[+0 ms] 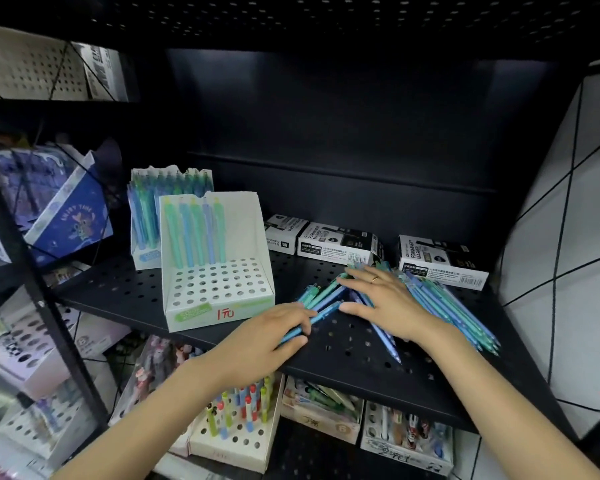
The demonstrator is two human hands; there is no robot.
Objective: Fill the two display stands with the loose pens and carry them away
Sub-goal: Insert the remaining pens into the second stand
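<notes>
On the shelf, the left hand is gripping a few loose pens near the front edge; the right hand is lying flat, fingers straight, on the pile beside the front stand.

Left hand: fingers curled round a few loose pens on the shelf. Right hand: flat on the pile, fingers spread. Front display stand beyond left fingers, partly filled.

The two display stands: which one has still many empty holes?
The front stand, marked with red writing: only its back row holds pens. The stand behind it looks packed with pens.
</notes>
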